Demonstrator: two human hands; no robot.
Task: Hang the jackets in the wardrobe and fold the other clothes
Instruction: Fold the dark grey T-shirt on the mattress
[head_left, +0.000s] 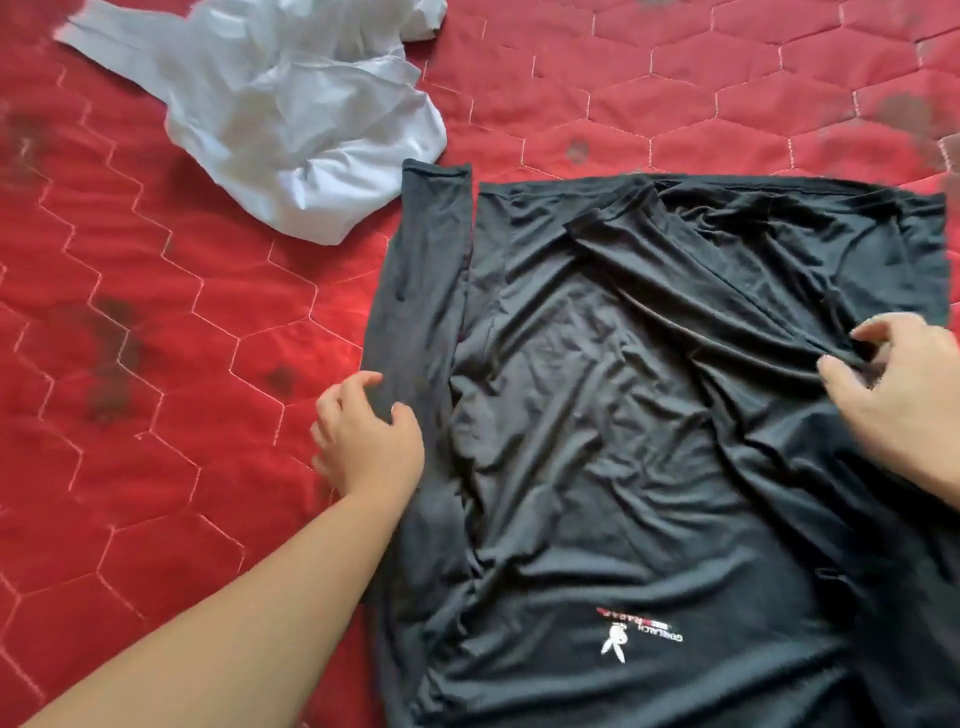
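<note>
Two garments lie on the bed (156, 291), whose red quilted cover carries hexagon stitching and some dark blotches. A black shirt (623, 415) is spread out flat from the centre of the view toward 3 and 5 o'clock, with its small white-and-red logo (641, 631) upside down near 6 o'clock, so the neck end probably lies nearest the person. One long sleeve (426, 270) runs straight up the shirt's left side toward 11 o'clock, laid alongside the body; that looks like preparation for folding it inward.

At about 8 o'clock, the left hand (369, 441) sits at the lower part of that sleeve, fingers curled around its outer edge in a light grip, likely to lift or tuck it across. At 3 o'clock, the right hand (898, 395) pinches a ridge of cloth between thumb and fingers, apparently drawing the fabric taut so the wrinkles pull out before a fold.

A white garment (291, 114) lies crumpled at 11 to 12 o'clock, just beside the sleeve's cuff and not yet folded. It probably waits its turn there, out of the working area.

No box, basket, drawer or other container shows in view, and neither the wardrobe nor any jacket is visible.
</note>
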